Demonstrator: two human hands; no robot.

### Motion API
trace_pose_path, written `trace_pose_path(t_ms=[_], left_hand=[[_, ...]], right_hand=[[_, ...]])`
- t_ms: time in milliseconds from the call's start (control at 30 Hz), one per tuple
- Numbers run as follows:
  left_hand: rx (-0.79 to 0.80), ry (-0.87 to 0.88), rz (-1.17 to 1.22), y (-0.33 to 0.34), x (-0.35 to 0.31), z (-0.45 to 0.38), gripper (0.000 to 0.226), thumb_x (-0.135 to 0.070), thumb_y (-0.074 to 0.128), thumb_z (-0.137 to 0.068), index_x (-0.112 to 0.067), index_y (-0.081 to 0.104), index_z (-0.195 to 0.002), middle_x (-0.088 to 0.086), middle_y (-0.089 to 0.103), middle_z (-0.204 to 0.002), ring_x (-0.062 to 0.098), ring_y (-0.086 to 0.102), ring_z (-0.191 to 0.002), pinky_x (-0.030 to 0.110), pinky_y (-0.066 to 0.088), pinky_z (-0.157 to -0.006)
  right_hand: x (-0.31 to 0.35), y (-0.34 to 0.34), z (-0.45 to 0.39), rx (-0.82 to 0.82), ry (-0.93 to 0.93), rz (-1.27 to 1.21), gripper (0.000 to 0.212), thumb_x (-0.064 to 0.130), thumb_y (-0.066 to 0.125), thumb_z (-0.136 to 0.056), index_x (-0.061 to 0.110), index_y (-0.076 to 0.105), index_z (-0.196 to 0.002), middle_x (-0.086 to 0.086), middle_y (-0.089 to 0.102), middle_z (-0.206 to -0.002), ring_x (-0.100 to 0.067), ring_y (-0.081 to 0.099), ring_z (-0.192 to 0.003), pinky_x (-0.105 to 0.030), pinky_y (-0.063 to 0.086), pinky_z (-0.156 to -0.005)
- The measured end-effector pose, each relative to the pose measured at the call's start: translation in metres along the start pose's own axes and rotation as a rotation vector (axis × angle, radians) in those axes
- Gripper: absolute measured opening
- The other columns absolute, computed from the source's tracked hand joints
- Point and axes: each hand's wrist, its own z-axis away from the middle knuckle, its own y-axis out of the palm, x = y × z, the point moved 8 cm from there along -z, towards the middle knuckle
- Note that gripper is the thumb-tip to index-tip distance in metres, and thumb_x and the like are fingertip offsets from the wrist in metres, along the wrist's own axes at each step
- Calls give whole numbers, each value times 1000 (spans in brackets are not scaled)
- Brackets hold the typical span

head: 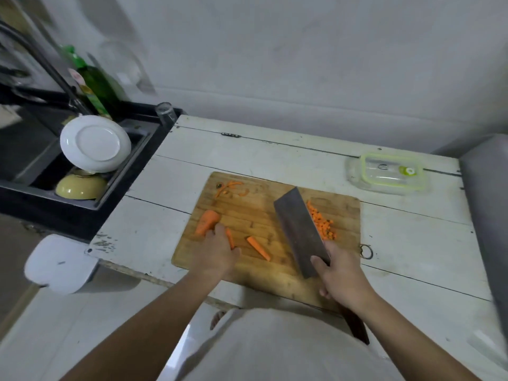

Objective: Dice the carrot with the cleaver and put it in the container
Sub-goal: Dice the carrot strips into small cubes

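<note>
head view | left grip [217, 250] grasping carrot stick [230, 237], partly hidden | right grip [339, 273] grasping cleaver [298, 229]

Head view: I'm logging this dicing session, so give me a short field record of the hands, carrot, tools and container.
left hand: left hand holds a thin orange carrot strip beside the large uncut carrot chunk
right hand: right hand grips the dark steel cleaver, blade over the board
loose piece: orange carrot stick mid-board
diced: pile of small orange carrot cubes right of the blade
board: wooden cutting board
container: clear plastic container with green-rimmed lid, lid on, far right of the white table
</note>
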Motion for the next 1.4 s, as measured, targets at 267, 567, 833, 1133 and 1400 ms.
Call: trace_pose_path(t_ms=[267, 567, 833, 1133, 1400], left_hand=[[84, 872, -330, 20, -72, 3, 30, -19, 59, -100, -20, 64, -129, -1, 53, -136, 24, 44, -133, 39, 39, -111], [55, 674, -119, 29, -57, 24, 15, -24, 54, -103, -17, 62, -115, 1, 55, -121, 21, 48, -119, 39, 47, -97], [110, 543, 59, 32, -49, 23, 16, -14, 69, -93, -22, 63, -105, -10, 48, -108, 10, 44, -106, 27, 40, -97], [50, 167, 185, 34, -48, 25, 20, -39, 61, -100, -20, 58, -102, -5, 63, -87, 12, 58, -74, 27, 41, -55], [147, 699, -215, 39, -81, 19, 29, -16, 56, -101, -30, 70, -122, -5, 52, -106, 22, 53, -111, 36, 49, -90]], right_hand=[[-8, -1, 10, -33, 74, -21, 7, 23, 52, -100, 25, 56, -106, -8, 67, -81, -26, 64, -43, -41, 54, -46], [-10, -11, 18, -134, 101, 6, 11, 19, 52, -100, 22, 59, -108, 2, 65, -80, -21, 64, -43, -29, 49, -47], [-6, 0, 13, -70, 87, 36, 5, 21, 52, -100, 19, 57, -100, -6, 64, -83, -22, 64, -43, -38, 53, -50], [-8, 4, 18, -26, 100, 80, 16, 22, 50, -101, 23, 58, -115, 0, 66, -87, -20, 65, -44, -36, 56, -54], [-7, 3, 21, -23, 127, 74, 10, 23, 49, -101, 25, 58, -105, 2, 66, -84, -19, 65, -45, -33, 53, -52]])
